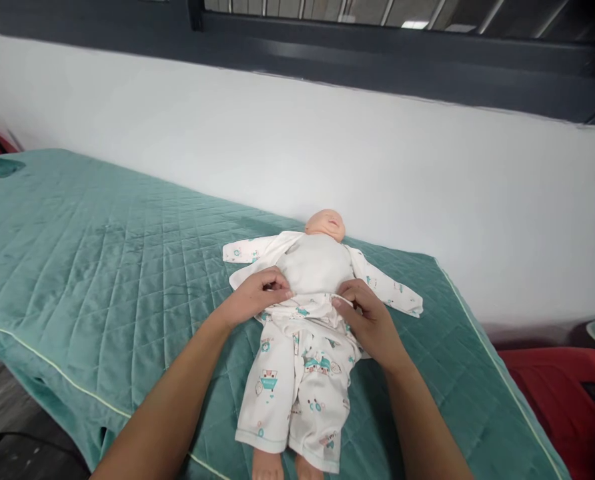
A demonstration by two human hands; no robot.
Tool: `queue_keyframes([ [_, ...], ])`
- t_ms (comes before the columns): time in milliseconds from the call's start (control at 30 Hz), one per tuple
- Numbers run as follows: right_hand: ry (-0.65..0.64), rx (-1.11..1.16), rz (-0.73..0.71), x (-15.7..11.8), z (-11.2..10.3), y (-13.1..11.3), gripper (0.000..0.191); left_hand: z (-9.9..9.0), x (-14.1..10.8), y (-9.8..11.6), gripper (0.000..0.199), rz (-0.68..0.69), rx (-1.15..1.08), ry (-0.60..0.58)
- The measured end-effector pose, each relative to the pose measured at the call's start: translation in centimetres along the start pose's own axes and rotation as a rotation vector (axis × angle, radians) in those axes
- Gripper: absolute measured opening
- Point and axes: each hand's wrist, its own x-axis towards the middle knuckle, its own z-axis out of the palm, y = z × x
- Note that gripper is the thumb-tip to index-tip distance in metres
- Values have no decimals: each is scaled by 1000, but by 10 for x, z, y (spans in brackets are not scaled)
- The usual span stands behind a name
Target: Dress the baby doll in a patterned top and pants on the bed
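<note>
A baby doll [325, 225] lies on its back, head toward the wall and bare feet toward me. It wears printed white pants [272, 380] and a white printed jacket [385, 287] spread open over a plain white undershirt [317, 263]. My left hand [257, 293] pinches the pants' waistband at the doll's left-of-view side. On the other side, my right hand [365, 313] has thumb and fingers closed on the same waistband. Between my hands the waistband [312, 307] runs across the belly, bunched in folds.
A quilted green cover [127, 267] with a pale piped edge drapes the bed. Behind it stands a white wall [227, 140] below a dark window frame [327, 53]. Something red [562, 393] sits at the lower right. A cable [22, 437] lies on the floor at left.
</note>
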Motion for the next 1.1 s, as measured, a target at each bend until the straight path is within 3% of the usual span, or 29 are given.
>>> queue_keyframes([
  [167, 190, 48, 143, 2, 10, 4, 26, 0, -3, 4, 15, 23, 42, -83],
  [267, 263, 71, 236, 1, 11, 7, 27, 3, -3, 3, 14, 61, 9, -58],
  [400, 316, 129, 272, 1, 13, 13, 33, 11, 3, -3, 14, 100, -70, 139],
  [500, 319, 155, 303, 3, 13, 18, 35, 17, 11, -11, 17, 10, -158, 370],
  [600, 267, 198, 362, 4, 7, 22, 34, 20, 21, -20, 19, -57, -280, 518],
  [700, 153, 181, 414, 3, -4, 25, 34, 19, 27, -28, 22, -93, -379, 544],
  [867, -87, 119, 415, -3, -25, 27, 37, 10, 26, -29, 23, -177, -344, 404],
  [1100, -194, 89, 409, -11, -32, 35, 26, 1, 16, -19, 23, -194, -215, 293],
])
